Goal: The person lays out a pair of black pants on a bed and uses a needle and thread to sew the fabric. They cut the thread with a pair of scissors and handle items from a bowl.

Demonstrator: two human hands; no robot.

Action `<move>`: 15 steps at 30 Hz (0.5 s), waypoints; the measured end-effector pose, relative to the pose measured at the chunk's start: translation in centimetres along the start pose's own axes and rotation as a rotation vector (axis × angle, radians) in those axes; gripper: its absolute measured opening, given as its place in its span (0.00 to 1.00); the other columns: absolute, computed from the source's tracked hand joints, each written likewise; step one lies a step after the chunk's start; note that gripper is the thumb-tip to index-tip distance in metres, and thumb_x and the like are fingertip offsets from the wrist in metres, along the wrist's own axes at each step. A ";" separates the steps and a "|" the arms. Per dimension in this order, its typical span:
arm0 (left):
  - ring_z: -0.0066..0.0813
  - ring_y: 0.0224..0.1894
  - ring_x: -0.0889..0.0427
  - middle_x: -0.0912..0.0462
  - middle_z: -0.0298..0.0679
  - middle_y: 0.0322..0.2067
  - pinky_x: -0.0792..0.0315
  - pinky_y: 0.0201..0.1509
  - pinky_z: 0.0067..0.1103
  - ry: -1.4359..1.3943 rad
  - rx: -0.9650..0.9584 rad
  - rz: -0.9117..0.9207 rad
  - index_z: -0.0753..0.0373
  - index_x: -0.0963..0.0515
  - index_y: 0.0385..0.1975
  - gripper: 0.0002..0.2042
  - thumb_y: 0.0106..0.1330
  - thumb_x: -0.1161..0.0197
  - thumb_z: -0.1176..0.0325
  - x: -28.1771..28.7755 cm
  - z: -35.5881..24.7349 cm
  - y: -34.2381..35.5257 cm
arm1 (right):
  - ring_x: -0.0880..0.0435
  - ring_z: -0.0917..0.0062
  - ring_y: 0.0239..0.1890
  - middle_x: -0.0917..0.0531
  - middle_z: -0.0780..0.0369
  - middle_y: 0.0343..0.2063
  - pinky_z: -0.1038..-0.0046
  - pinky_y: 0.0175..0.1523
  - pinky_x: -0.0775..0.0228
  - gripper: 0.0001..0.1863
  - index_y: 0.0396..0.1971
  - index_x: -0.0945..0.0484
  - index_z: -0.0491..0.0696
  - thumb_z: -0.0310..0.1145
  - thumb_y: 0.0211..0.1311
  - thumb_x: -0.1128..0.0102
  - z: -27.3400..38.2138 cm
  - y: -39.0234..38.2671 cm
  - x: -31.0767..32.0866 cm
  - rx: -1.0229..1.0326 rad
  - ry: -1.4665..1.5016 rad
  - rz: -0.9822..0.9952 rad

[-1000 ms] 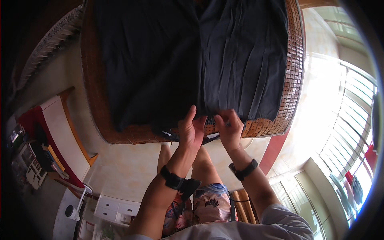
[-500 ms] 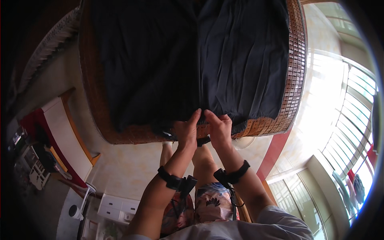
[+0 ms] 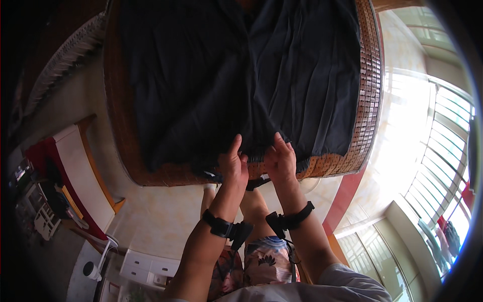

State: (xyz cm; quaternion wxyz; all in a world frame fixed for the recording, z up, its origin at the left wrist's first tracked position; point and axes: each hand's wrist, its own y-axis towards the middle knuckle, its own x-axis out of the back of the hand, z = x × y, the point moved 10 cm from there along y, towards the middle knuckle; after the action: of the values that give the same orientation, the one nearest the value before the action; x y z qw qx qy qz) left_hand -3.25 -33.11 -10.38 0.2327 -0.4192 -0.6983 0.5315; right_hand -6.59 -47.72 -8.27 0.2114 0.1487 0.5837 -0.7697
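While dark trousers [image 3: 241, 85] lie spread to the brown tiled mat's [image 3: 370, 80] near edge, the right hand [image 3: 280, 160] pinches them.
Its thumb and fingers close on the gathered cloth; near it, the left hand [image 3: 234, 163] sets its raised thumb against the trousers with fingers curled, though whether it grips I cannot tell. Pale floor [image 3: 153, 211] lies beyond the mat's near left corner.

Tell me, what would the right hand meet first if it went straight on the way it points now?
Most likely the dark cloth: the right hand is at its near edge, and it spreads out ahead. Any height between them is hard to judge here.
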 end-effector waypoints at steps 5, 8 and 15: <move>0.20 0.32 0.22 0.22 0.32 0.34 0.20 0.35 0.15 -0.089 -0.075 0.111 0.62 0.23 0.34 0.08 0.58 0.31 0.75 -1.1 -1.7 -2.0 | 0.31 0.82 0.10 0.25 0.67 0.11 0.82 0.14 0.41 0.08 0.23 0.25 0.50 0.28 0.60 0.36 2.3 -1.7 0.7 0.217 -0.219 -0.273; 0.24 0.36 0.19 0.21 0.37 0.37 0.17 0.43 0.23 0.106 -0.294 0.143 0.70 0.23 0.38 0.09 0.58 0.33 0.79 -1.4 -2.7 -2.9 | 0.29 0.86 0.12 0.25 0.68 0.11 0.83 0.18 0.41 0.09 0.19 0.23 0.45 0.26 0.55 0.32 3.1 -2.9 0.5 0.403 -0.537 -0.289; 0.25 0.34 0.18 0.19 0.40 0.37 0.19 0.42 0.22 0.293 -0.460 0.205 0.73 0.24 0.40 0.10 0.61 0.34 0.77 -2.6 -2.8 -3.2 | 0.34 0.91 0.14 0.28 0.64 0.07 0.77 0.19 0.45 0.15 0.10 0.25 0.38 0.23 0.50 0.30 2.8 -2.3 -0.3 0.732 -1.021 -0.135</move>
State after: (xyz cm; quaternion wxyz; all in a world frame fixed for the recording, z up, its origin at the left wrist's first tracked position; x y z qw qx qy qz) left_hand -0.76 -33.98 -6.16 0.1750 -0.6018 -0.7133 0.3138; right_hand -7.39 -49.85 -5.46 0.3497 -0.2121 0.1163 -0.9051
